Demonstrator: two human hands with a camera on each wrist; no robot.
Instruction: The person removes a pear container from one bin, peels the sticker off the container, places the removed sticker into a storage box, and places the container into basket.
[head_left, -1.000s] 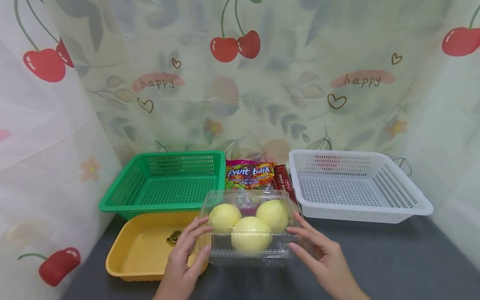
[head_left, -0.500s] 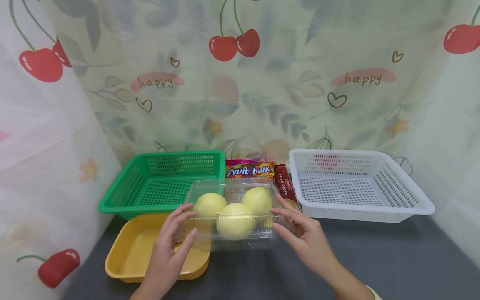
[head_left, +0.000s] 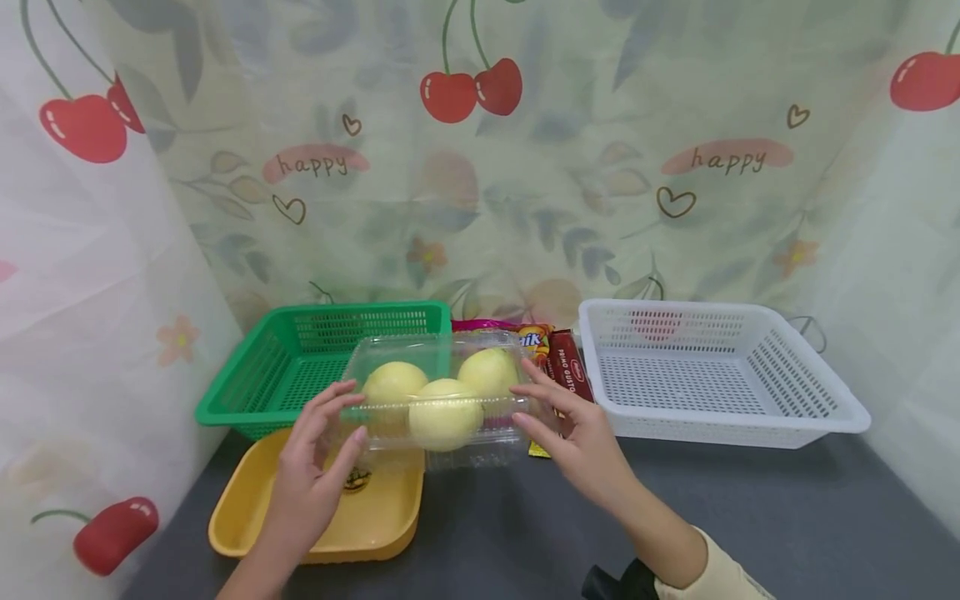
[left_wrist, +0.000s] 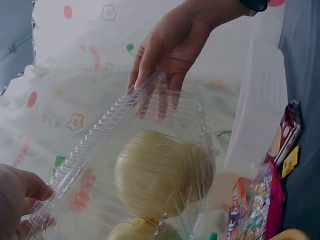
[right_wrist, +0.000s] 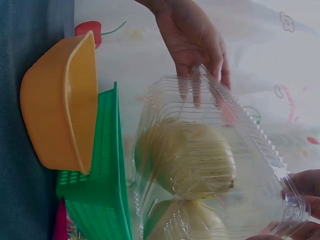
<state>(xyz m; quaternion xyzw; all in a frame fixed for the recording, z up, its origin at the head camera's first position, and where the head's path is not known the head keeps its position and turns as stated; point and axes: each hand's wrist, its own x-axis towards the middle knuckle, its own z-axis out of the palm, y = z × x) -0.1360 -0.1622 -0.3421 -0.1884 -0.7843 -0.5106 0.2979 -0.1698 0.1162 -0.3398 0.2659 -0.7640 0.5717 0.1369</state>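
A clear plastic clamshell box [head_left: 495, 432] holds three round pale yellow fruits [head_left: 446, 417]. It is raised in the air, tilted, and overlaps the green basket and yellow tub in the head view. My left hand [head_left: 303, 479] grips its left end, thumb at the front and fingers along the edge. At the opposite end my right hand [head_left: 581, 437] pinches the box's edge the same way. The left wrist view shows the right hand [left_wrist: 172, 50] with fingers on the rim and fruit [left_wrist: 150, 175] behind the ribbed plastic.
A green basket [head_left: 232, 408] stands at back left, with a yellow tub [head_left: 240, 537] in front of it. A white basket [head_left: 723, 429] is at back right. Between the baskets lie a candy bag [head_left: 534, 337], a dark red packet [head_left: 567, 367] and a small yellow packet [head_left: 537, 450].
Both hands have carried the clamshell box to the left and upward, from in front of the candy bag to over the green basket's right side. The small yellow packet now shows beneath.
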